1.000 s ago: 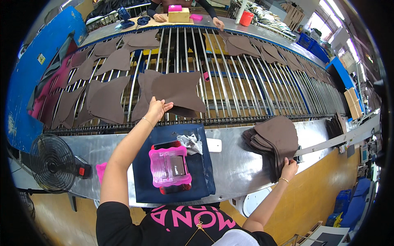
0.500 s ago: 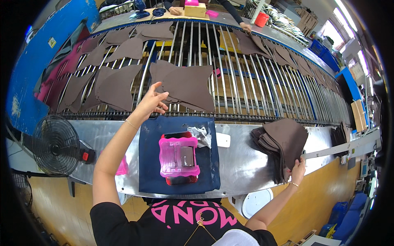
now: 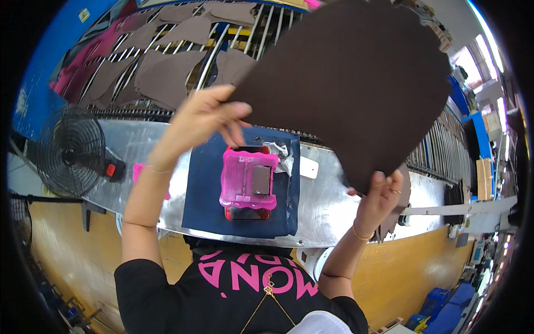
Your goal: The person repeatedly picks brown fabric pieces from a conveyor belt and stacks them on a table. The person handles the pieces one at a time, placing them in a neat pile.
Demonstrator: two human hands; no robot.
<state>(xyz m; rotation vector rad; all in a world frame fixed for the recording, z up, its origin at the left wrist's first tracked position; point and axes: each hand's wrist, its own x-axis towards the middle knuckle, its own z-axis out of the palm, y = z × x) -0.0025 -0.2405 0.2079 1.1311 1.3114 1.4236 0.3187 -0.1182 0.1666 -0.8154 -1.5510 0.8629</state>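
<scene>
A large dark brown cut piece of fabric or leather-like sheet (image 3: 356,83) is held up in front of me, filling much of the upper right. My right hand (image 3: 379,201) pinches its lower tip between thumb and fingers. At its left corner, my left hand (image 3: 208,119) has thumb and forefinger closed on the edge, slightly blurred, with the other fingers loose. Partly hidden behind my right hand is the stack of similar brown pieces (image 3: 404,192). Below my left hand, a pink plastic frame with a metal plate (image 3: 248,181) rests on a dark blue cloth (image 3: 206,203).
Brown pieces (image 3: 169,78) lie in groups on the rack of metal bars beyond the steel table (image 3: 328,209). A black fan (image 3: 69,156) stands at the left. A crumpled silvery wrapper (image 3: 285,161) and a white tag (image 3: 308,167) lie beside the pink frame. A pale bar (image 3: 445,209) extends at the right.
My right hand has lifted a brown piece off the stack and brought it up and left. My left hand has met its corner. The view has shifted.
</scene>
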